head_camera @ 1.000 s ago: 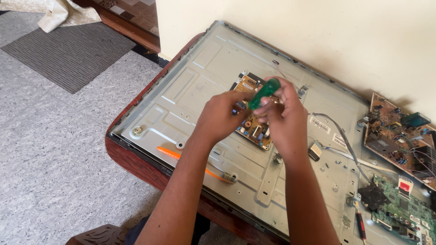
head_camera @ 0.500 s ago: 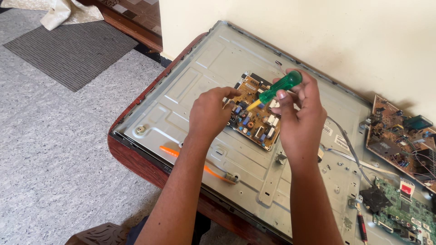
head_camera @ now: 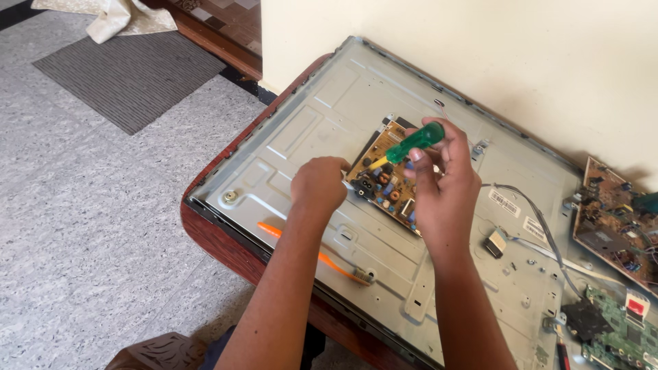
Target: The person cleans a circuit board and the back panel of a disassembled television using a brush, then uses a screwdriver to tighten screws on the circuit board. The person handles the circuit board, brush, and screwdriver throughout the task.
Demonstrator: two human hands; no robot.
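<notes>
Metal panel [head_camera: 308,130], wooden table [head_camera: 205,226], speckled floor [head_camera: 82,205]

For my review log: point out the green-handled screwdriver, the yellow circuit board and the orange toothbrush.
green-handled screwdriver [head_camera: 416,140]: head view, on the handle.
yellow circuit board [head_camera: 387,188]: head view, among its components.
orange toothbrush [head_camera: 334,264]: head view, on the handle.

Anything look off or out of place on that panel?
An orange toothbrush lies across the metal back panel near its front edge. A loose circuit board sits tilted at the wall. The right hand holds a green screwdriver over the yellow board.
</notes>
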